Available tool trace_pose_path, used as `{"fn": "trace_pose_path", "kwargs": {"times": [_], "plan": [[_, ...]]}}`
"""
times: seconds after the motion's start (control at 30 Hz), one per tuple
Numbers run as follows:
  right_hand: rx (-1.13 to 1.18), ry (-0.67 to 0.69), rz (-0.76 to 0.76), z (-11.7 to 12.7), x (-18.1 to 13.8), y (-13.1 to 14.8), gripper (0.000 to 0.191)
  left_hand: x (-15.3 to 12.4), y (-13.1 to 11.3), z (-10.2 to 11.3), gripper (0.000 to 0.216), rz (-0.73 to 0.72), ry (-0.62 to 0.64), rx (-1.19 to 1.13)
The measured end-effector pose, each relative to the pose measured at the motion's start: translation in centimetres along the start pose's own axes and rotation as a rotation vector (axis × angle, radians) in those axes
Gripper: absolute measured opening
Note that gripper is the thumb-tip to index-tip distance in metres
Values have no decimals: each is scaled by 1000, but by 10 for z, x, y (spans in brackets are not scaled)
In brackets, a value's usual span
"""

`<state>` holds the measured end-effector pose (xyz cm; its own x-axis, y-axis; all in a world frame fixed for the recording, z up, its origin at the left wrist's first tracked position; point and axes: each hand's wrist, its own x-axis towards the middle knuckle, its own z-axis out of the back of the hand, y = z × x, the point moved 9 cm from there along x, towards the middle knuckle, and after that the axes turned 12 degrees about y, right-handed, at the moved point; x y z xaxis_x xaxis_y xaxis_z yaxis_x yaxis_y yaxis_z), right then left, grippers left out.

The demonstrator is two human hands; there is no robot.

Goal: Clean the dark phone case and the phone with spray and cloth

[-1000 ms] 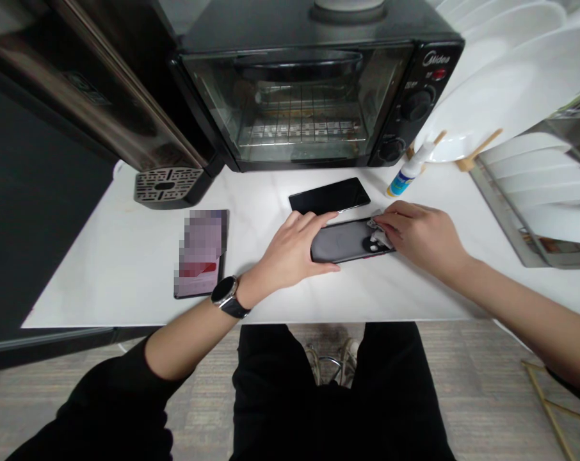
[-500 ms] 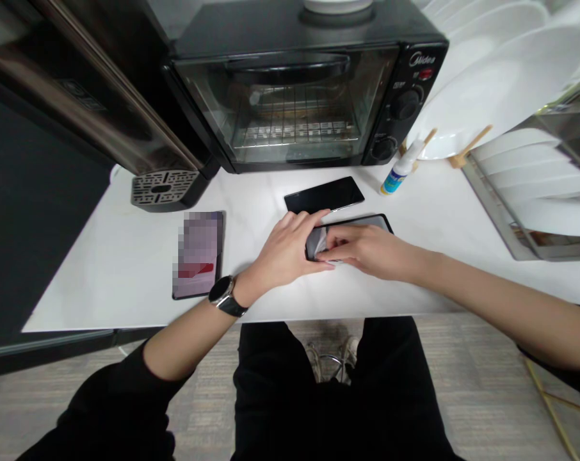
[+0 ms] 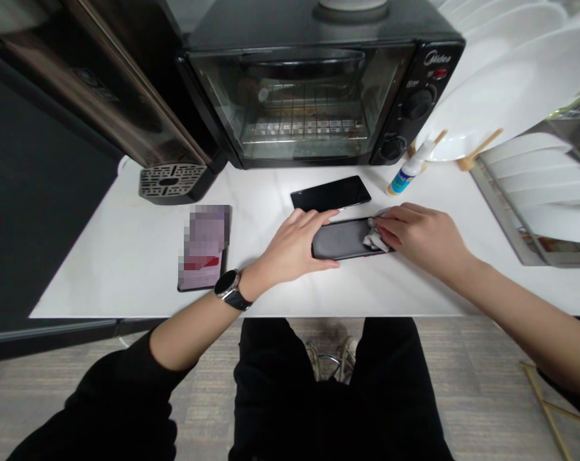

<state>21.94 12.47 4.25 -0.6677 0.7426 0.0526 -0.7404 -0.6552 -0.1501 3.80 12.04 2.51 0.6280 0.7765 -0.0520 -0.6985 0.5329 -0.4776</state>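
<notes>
The near edge of the white surface runs straight across in front of the person's legs, and the grey phone lies flat well in from it, near the middle. A bare strip of surface separates the phone's near long side from that edge, and another stretch runs right toward the dish rack. On the far side room is tighter: a black phone lies just beyond, close to the left hand, with the toaster oven behind it. At left, a phone with a lit screen rests apart from the left hand, near the forearm.

"Midea" reads clearly at the oven's upper right; the marks by its knobs are too small to make out. The spray bottle has a blue and yellow label whose lettering is not legible.

The grey phone shows a matte grey panel with a dark rim and a small red accent on its near side, toward the right. The left hand grips its left end, thumb at the near edge and fingers at the far. The right hand pinches a crumpled white tissue against its right end, covering part of it.
</notes>
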Motion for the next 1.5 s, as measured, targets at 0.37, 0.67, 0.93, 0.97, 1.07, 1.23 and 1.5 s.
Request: {"fn": "trace_pose_path", "kwargs": {"times": [0.37,0.67,0.93,0.97,1.07,1.23,1.5], "plan": [[477,85,440,-5,60,86,26,-4,4,2,101,7,-25,44],[341,105,383,7,6,30,39,-4,2,2,97,34,-5,33],[-44,-70,49,11,-19,-3,30,-2,0,2,95,20,1,16],[-18,-69,23,9,-14,-1,29,-2,0,3,95,19,0,12],[161,-36,23,1,12,13,25,-2,0,3,96,6,-4,1],[455,39,275,-7,55,67,26,-3,2,3,98,-20,-21,22],[593,145,417,0,35,64,24,-2,3,-1,100,34,21,42]]}}
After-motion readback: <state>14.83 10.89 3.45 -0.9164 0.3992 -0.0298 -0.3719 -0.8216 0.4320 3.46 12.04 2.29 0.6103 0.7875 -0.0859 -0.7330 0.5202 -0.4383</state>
